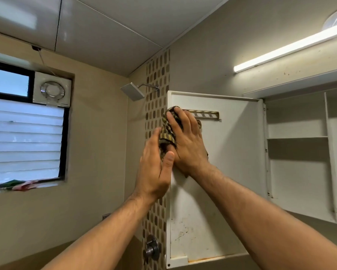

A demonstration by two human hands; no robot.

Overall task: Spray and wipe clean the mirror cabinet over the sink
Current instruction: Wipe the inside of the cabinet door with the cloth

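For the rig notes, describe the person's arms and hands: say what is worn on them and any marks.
Both forearms are bare as far as the frame edge, with no sleeves in view, and are visibly haired. The left hand and the right hand are ungloved. No watch, bracelet or ring shows on either, and no tattoo or bandage is visible.

Beige walls (97, 152); glossy grey ceiling panels (105, 26) upper left. Window (25, 141) at left: dark frame, frosted louvres, exhaust fan (52, 90) in its upper right corner, coloured clutter (17, 185) on sill (47, 185). Brown mosaic tile strip (157, 90) down centre, square shower head (132, 91) beside it, round valve (151, 248) below. Lit tube light (288, 47) upper right.
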